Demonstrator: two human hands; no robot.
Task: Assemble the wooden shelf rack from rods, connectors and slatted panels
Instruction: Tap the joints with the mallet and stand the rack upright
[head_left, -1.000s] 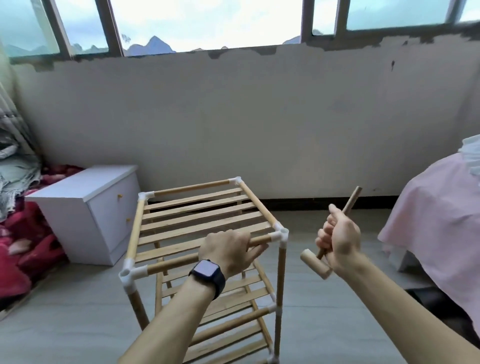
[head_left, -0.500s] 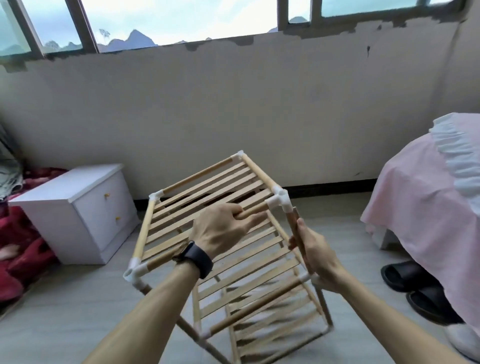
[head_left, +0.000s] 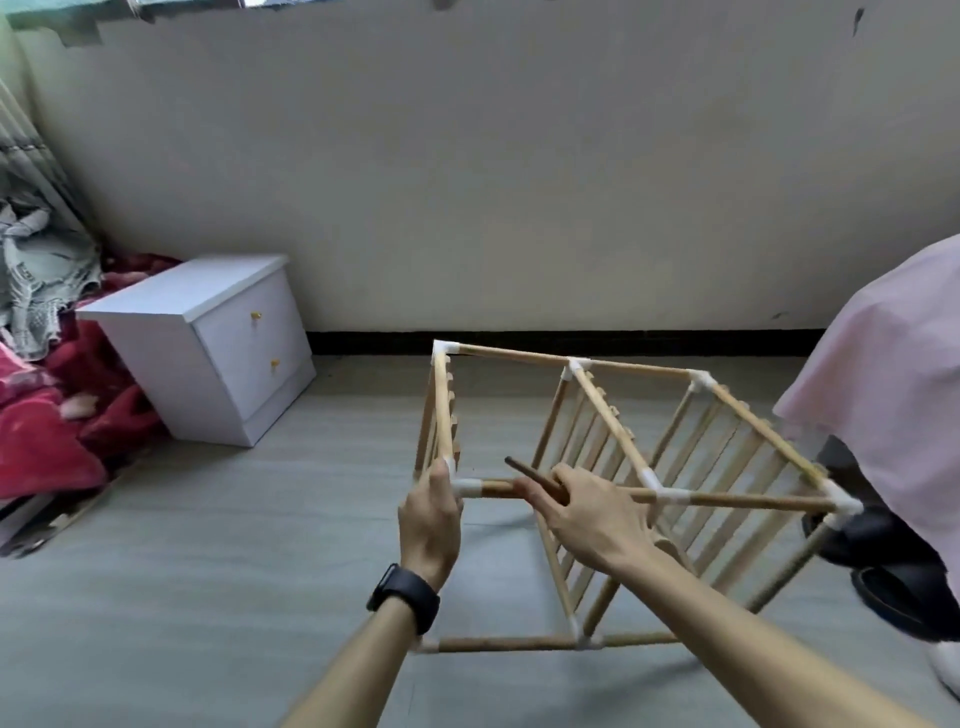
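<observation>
Rack (head_left: 605, 412) lay on its side on floor (head_left: 208, 571). L hand (head_left: 430, 519) gripped near-left corner, fingers curled round it by connector (head_left: 466, 487). R hand (head_left: 592, 514) rested on top front rod (head_left: 748, 500), fingers pinching mallet handle (head_left: 527, 474) against it. Nightstand (head_left: 208, 343) stood well apart, to the left.

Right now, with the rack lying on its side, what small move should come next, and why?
Probably lift the mallet clear of the rod and tap the white corner connector home. The rack lies on its side, the left hand grips it beside that connector, and the right hand holds the mallet against the rod.
</observation>
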